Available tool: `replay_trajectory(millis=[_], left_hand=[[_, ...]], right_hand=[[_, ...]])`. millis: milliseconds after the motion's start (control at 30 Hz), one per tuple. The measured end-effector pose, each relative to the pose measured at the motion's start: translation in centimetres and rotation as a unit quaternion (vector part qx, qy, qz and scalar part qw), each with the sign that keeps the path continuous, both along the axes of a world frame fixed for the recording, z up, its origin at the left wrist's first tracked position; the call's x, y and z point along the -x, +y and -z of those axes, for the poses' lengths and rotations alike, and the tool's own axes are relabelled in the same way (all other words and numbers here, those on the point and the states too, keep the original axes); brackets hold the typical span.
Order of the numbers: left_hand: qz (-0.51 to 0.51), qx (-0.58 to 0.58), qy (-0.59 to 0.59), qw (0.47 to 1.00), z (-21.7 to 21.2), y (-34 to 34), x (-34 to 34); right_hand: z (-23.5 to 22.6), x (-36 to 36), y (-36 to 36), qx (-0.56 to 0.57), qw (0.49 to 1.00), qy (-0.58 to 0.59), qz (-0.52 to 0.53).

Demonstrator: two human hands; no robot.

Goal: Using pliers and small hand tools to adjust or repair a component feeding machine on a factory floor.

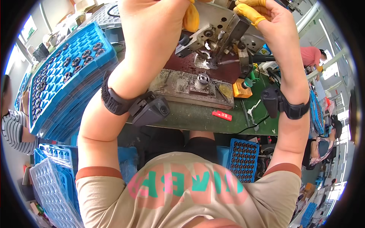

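Observation:
My left hand (156,19) is raised at the top edge, with yellow coverings on its fingers. Most of those fingers fall outside the picture, so its hold is hidden. Across the machine, my right hand (272,17) has yellow-covered fingertips drawn together beside the upper metal plates; anything pinched there is too hidden to name. Between the hands stands a metal bench machine (224,36) with bolted plates and whitish smears. In front of it, a small round metal fixture (202,80) rises from a steel base plate (171,89) strewn with dark shavings.
Stacked blue trays (102,40) with dark round parts stand at left; another filled blue tray (243,159) sits low at right. A yellow block (242,89) and a red object (222,115) lie on the green bench (190,118). Other people are on both sides.

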State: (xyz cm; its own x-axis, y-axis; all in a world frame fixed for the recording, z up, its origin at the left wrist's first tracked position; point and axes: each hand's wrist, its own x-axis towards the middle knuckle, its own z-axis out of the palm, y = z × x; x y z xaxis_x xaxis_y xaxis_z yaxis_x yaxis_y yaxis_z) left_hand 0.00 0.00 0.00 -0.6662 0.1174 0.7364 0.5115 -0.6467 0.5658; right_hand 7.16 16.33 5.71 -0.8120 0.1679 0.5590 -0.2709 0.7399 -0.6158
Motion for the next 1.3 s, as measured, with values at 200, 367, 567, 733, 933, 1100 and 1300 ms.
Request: replay_trajectory(millis=[200,367,567,733,933,1100,1300], left_hand=[[0.007,-0.026,0.044,0.999,0.6,0.4,1.4],[-0.025,-0.045,0.068,0.996,1.1,0.8,2.2],[-0.011,-0.053,0.052,0.997,1.4,0.8,2.0],[0.019,-0.032,0.017,0.999,1.4,0.0,1.9],[0.021,-0.021,0.026,0.999,1.4,0.0,1.6],[0.039,-0.008,-0.003,0.999,1.3,0.1,1.2],[0.032,0.018,-0.042,0.998,0.7,-0.1,0.5]], right_hand=[[0.4,-0.5,-1.4,-0.150,0.987,0.010,0.064],[0.7,-0.6,-2.4,-0.210,0.973,0.040,0.086],[1.2,0.4,-0.4,-0.246,0.966,0.061,0.054],[1.5,-0.5,-1.7,-0.305,0.949,0.064,0.033],[1.8,-0.5,-2.8,-0.331,0.938,0.048,0.089],[1.6,-0.6,-2.7,-0.338,0.938,0.039,0.071],[1.8,-0.4,-2.8,-0.378,0.922,0.032,0.076]])
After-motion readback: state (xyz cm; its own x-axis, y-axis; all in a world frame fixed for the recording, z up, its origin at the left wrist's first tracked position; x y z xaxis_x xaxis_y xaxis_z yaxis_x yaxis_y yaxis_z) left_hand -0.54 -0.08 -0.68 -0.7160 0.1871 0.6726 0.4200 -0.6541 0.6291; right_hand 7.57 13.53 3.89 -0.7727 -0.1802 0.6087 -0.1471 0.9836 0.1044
